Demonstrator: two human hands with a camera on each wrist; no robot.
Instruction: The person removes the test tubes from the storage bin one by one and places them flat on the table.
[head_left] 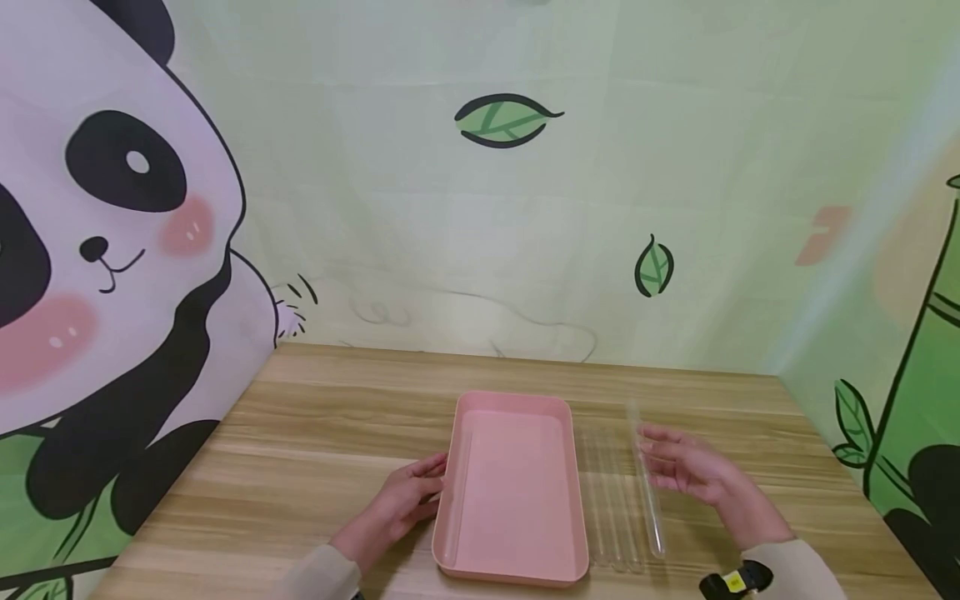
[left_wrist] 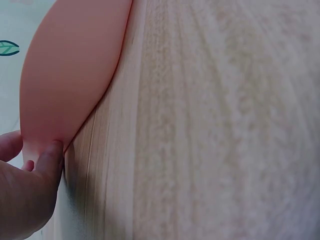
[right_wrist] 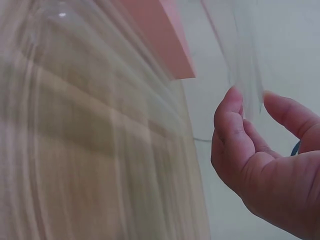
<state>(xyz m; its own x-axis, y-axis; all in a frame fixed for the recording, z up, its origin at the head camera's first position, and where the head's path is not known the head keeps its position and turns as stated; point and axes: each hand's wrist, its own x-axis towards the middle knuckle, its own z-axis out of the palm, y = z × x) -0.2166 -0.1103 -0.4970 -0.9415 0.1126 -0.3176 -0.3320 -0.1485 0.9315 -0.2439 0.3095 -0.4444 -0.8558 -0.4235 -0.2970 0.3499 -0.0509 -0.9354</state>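
Upright on its end or tilted, I cannot tell which, a long clear test tube (head_left: 652, 508) is pinched between the thumb and fingertips of my right hand (head_left: 686, 467). In the right wrist view the tube (right_wrist: 245, 65) looks blurred. Left of it, several similar clear tubes (head_left: 617, 504) lie side by side on the table. A shallow pink tray (head_left: 510, 575) stands beside them, with what looks like one clear tube (head_left: 457, 492) along its inner left wall. My left hand (head_left: 405, 502) touches the tray's outer left wall with thumb and fingers.
The wood-grain table (head_left: 337, 425) meets a pale green backdrop (head_left: 390, 208) at its far edge. A printed panda (head_left: 135, 267) covers the left side. A black strap with a yellow label (head_left: 735, 581) sits at my right wrist.
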